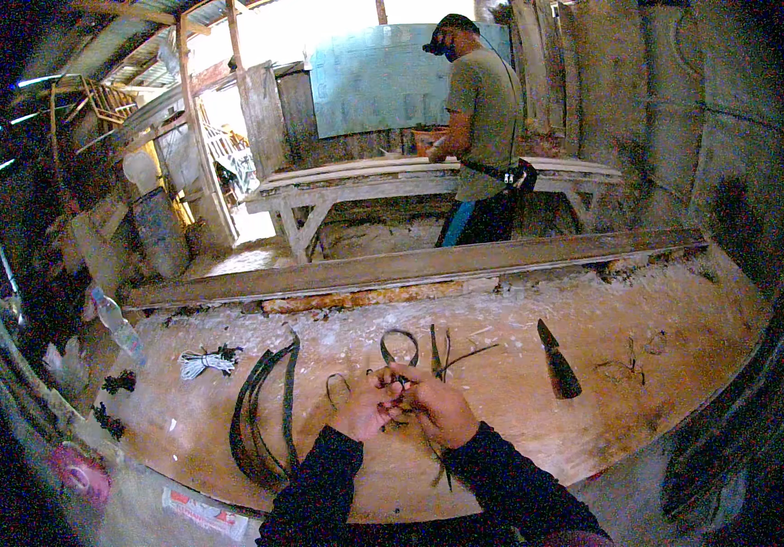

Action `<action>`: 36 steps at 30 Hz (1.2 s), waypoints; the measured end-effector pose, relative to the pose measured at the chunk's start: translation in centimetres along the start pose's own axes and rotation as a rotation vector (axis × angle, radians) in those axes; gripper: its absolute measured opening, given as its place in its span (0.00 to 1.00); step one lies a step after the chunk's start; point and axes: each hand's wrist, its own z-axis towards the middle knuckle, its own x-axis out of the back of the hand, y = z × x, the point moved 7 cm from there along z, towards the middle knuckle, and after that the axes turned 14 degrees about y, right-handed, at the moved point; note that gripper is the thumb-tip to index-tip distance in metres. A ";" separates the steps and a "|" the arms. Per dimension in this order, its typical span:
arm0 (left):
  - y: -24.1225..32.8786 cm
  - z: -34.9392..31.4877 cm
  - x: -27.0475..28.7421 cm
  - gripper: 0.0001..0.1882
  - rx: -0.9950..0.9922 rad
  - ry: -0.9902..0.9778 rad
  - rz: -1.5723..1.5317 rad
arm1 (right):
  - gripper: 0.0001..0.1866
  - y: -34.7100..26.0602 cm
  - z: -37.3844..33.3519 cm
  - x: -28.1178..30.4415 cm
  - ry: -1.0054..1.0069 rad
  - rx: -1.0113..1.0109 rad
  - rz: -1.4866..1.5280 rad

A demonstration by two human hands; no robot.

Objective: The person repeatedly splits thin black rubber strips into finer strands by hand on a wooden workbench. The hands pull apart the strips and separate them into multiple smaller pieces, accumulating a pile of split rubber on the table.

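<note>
My left hand (366, 415) and my right hand (445, 408) meet over the middle of the wooden table, both with fingers closed. Between their fingertips they pinch a thin dark strip (415, 346), which curves up in a loop beyond them. Its lower part is hidden by my fingers. Just past my right hand lie several narrow dark strips (447, 354), some running below the hand too. A small thin loop (329, 390) rests beside my left hand. Farther left, long dark bands (242, 424) lie in a curve. To the right is a dark knife-like blade (560, 369).
A bundle of white cord (207, 365) and small dark clumps (119, 382) sit on the table's left, near a clear plastic bottle (116, 321). Thin scraps (631, 369) lie at right. A long board (428, 266) edges the table's far side. Beyond, a person (488, 118) stands at another bench (364, 187).
</note>
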 end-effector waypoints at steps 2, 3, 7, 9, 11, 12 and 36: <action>0.3 -0.1 -0.1 0.09 0.028 -0.112 -0.016 | 0.14 0.3 -0.1 -0.3 -0.028 -0.061 0.032; 0.3 -0.3 -0.3 0.10 0.043 -0.168 -0.026 | 0.14 0.2 -0.1 -0.4 -0.023 -0.045 0.004; 0.6 -0.3 -0.6 0.12 -0.021 -0.089 -0.025 | 0.13 -0.1 -0.1 0.0 -0.009 -0.015 -0.075; 0.8 -0.5 -0.9 0.12 -0.049 -0.047 -0.024 | 0.13 0.2 -0.1 0.4 0.042 -0.071 -0.168; 1.3 -0.5 -1.3 0.12 -0.071 -0.027 0.018 | 0.13 0.3 0.0 0.7 0.080 -0.076 -0.245; 1.5 -0.6 -1.5 0.13 -0.081 -0.018 0.041 | 0.13 0.2 0.0 0.8 0.092 -0.052 -0.276; 4.9 -4.0 -4.0 0.19 -0.767 0.168 0.327 | 0.02 3.9 -2.0 0.5 0.413 -0.453 0.128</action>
